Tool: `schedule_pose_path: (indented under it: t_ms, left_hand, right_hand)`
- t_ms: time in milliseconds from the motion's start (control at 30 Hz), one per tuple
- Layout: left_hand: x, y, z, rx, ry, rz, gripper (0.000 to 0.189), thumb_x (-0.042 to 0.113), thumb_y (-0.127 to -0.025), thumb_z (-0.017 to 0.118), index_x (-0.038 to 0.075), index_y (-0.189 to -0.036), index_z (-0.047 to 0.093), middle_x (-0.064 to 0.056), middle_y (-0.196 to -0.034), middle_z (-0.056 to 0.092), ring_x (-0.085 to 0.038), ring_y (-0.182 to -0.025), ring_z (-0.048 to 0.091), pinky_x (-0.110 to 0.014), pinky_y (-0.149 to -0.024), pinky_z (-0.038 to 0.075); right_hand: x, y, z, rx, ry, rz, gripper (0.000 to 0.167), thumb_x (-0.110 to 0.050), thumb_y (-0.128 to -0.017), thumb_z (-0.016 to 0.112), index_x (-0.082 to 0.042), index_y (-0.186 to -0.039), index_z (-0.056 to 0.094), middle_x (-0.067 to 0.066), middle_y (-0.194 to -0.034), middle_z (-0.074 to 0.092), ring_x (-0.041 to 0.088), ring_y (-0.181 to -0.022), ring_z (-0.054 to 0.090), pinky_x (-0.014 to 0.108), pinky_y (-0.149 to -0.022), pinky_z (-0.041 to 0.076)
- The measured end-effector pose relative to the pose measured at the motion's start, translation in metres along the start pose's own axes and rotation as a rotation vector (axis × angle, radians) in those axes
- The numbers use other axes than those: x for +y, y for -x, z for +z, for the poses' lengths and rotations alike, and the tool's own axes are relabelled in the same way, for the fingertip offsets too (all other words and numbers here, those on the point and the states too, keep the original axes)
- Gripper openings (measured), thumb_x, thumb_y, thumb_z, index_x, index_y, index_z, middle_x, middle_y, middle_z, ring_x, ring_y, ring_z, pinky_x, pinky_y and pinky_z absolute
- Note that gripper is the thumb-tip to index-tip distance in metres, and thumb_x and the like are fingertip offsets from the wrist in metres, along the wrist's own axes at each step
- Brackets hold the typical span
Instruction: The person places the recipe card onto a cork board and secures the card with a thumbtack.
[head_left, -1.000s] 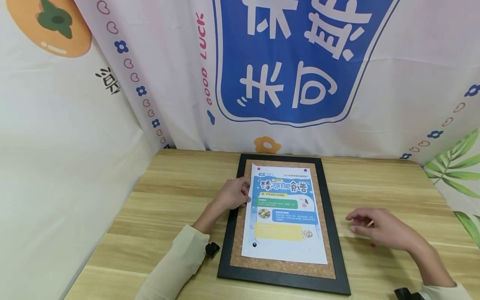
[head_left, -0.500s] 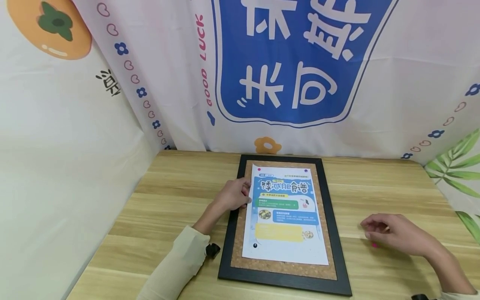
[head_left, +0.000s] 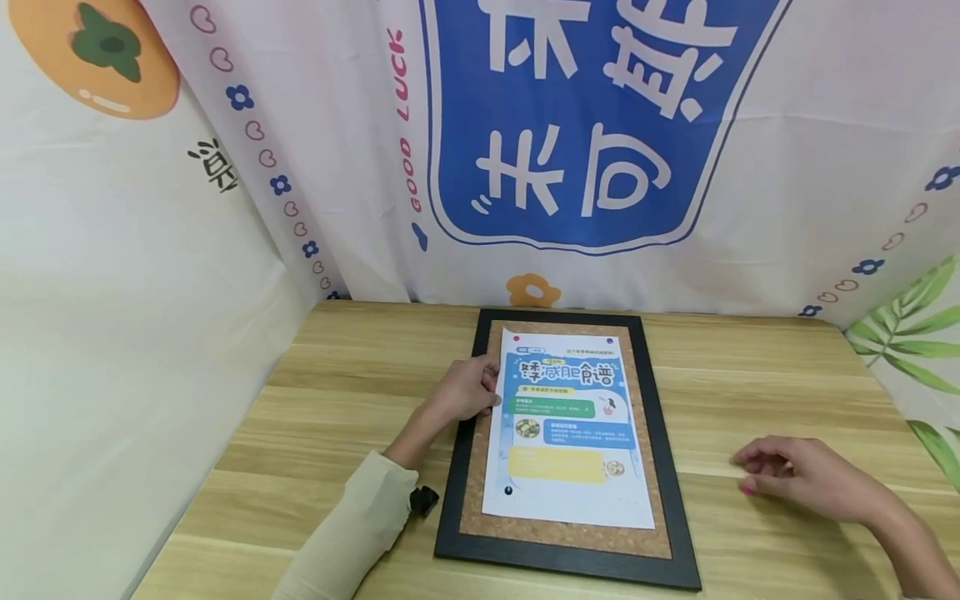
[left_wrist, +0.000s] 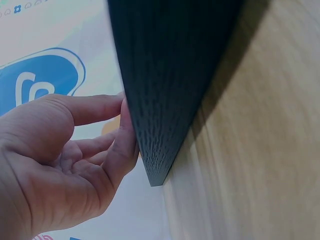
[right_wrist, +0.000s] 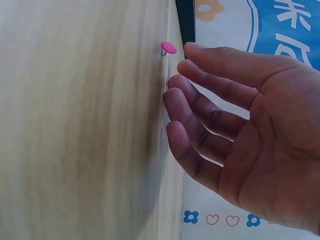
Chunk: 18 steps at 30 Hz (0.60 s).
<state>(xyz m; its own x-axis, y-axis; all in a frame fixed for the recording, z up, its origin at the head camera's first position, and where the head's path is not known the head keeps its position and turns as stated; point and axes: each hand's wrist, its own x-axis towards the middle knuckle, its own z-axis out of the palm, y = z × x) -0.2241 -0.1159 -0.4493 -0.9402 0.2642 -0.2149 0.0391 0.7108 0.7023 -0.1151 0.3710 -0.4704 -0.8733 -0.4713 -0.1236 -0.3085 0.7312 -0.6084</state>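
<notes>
A printed poster sheet (head_left: 566,508) lies on a cork board (head_left: 480,521) in a black frame (head_left: 570,567). Pins hold it: a red pushpin (head_left: 516,338) top left, a dark pushpin (head_left: 610,341) top right and a black pushpin (head_left: 508,491) bottom left. My left hand (head_left: 468,387) rests over the frame's left side, fingertips at the sheet's left edge; the frame hides those tips in the left wrist view. To the right, my right hand (head_left: 813,479) hovers low, fingers loosely bent. A pink pushpin (right_wrist: 169,48) stands on the table just beyond its thumb tip.
The wooden table (head_left: 337,400) runs back to a printed curtain (head_left: 360,167) right behind the frame. A white cloth wall (head_left: 135,333) closes off the left side. A black strap piece (head_left: 423,500) sits at my left wrist.
My right hand has moved right and a little nearer to me, its thumb now at the pink pushpin. The left hand, the sheet and the frame have stayed in place.
</notes>
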Motion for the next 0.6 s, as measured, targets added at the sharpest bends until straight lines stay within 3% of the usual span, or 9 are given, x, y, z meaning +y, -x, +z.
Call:
schedule_pose_path:
  t_ms: [367,600]
  left_hand:
    - [-0.001,0.000,0.000,0.000,-0.008,0.006,0.050,-0.001,-0.096,0.077,0.000,-0.142,0.060,-0.010,-0.096,0.068,-0.017,-0.066,0.069,-0.026,-0.061,0.059]
    - [-0.002,-0.001,0.001,0.005,-0.008,0.007,0.050,-0.001,-0.095,0.078,0.000,-0.142,0.060,-0.010,-0.097,0.068,-0.017,-0.066,0.069,-0.026,-0.062,0.060]
  right_hand:
    - [0.001,0.002,0.007,0.030,-0.030,-0.078,0.014,-0.011,-0.093,0.083,-0.010,-0.106,0.078,-0.016,-0.092,0.074,-0.006,-0.079,0.062,0.022,-0.065,0.056]
    - [-0.002,-0.001,0.010,0.032,-0.023,-0.082,0.016,-0.003,-0.090,0.083,-0.016,-0.099,0.079,-0.017,-0.087,0.074,-0.008,-0.078,0.063,0.021,-0.064,0.057]
